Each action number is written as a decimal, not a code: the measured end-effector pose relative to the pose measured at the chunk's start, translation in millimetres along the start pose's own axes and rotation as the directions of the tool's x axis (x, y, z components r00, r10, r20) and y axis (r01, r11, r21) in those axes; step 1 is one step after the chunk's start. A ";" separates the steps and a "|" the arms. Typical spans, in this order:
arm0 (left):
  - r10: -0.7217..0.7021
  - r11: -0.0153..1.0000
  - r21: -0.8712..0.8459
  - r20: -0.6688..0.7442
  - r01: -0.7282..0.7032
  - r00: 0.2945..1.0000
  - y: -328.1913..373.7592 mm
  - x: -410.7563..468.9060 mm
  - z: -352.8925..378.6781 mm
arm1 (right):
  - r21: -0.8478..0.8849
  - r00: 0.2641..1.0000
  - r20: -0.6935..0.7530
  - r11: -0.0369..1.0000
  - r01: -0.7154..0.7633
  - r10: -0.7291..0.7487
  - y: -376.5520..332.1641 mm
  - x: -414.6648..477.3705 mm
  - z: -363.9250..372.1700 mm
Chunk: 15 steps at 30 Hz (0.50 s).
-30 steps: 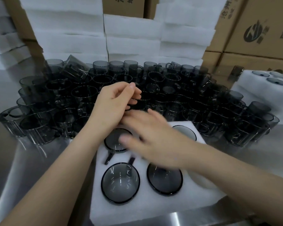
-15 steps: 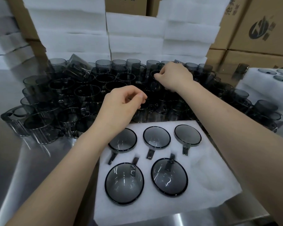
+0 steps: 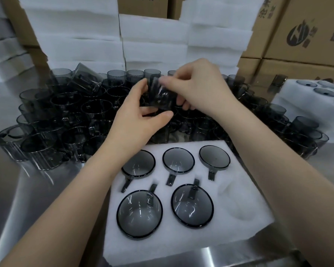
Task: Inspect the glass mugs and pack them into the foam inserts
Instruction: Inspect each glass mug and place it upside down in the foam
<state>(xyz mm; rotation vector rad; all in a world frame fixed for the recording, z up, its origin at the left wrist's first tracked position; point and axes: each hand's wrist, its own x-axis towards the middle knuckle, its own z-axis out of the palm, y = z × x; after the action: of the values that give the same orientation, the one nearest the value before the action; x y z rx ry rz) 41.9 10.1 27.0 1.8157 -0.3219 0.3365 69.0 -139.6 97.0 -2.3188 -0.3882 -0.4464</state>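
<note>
Both hands are on one mug. My left hand (image 3: pixel 135 120) comes at it from below and the left, thumb underneath and fingers curled at its side. My right hand (image 3: pixel 199 87) pinches it from above and the right. The mug (image 3: pixel 162 95), smoky dark glass, hangs tilted in the air over the crowd of loose mugs (image 3: pixel 75 116), just beyond the far edge of the foam insert (image 3: pixel 181 243). I take this to be the look-over before it goes down.

What could go wrong? The glass is smooth and I hold it mostly by the fingertips. A slip would drop it straight onto the rims packed below, and that would mean chips.

Five mugs already sit in the insert, three in the far row and two in the near. The one empty pocket (image 3: pixel 233 201) is near right, beside my right forearm. Carrying the mug back, a low pass could clip the far-row rims. I cannot make out the handle slot for that pocket from here, and a misaligned handle would leave the mug riding high.

For room, there is bare table (image 3: pixel 17 189) left of the insert and a narrower strip to its right. Stacked foam sheets (image 3: pixel 154 35) and cardboard boxes (image 3: pixel 307 35) wall off the back. A second foam insert (image 3: pixel 295 106) with mugs in it sits at far right.
</note>
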 end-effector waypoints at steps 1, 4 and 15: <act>-0.004 1.000 -0.003 0.004 0.004 1.000 -0.8 0.7 -0.2 | 0.008 0.997 0.053 0.999 0.049 -0.049 -4.6 -7.4 2.7; 0.007 0.999 0.041 -0.010 -0.007 1.000 -0.9 2.3 -2.1 | 0.061 0.973 0.170 0.987 0.149 -0.157 -5.6 -20.9 5.6; 0.094 0.995 0.024 -0.003 -0.094 0.996 17.8 14.5 9.5 | 0.680 0.956 0.295 0.704 -0.204 -0.008 56.2 -19.4 3.1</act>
<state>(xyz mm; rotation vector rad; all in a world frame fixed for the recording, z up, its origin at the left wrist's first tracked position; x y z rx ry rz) 48.9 -4.3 46.0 1.8262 -0.4030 0.4108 74.8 -178.8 52.6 -1.6165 -0.4656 0.0999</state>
